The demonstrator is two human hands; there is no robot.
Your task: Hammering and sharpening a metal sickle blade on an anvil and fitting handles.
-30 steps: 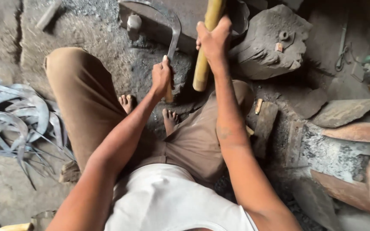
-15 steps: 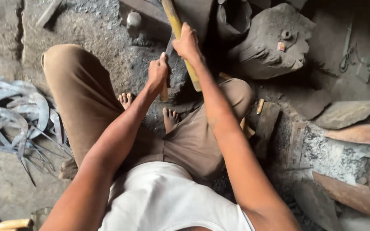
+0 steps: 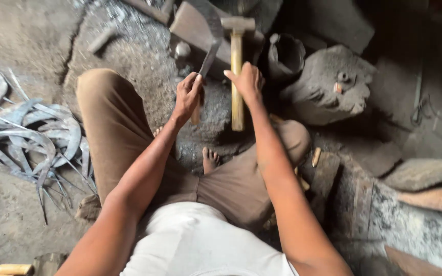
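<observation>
No packages, no labels, no signs, no screens anywhere in this workshop view

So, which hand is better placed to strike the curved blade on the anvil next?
The right hand, I think. It grips the wooden handle of the hammer, whose head sits at the anvil. The left hand is occupied: it holds the curved blade by its handle.

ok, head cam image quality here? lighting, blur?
Head view: soft daylight on the left, over the pile of sickle blades; the top right corner falls into deep shadow. Hammer and both hands, left and right, look slightly motion-soft. No glare.
</observation>
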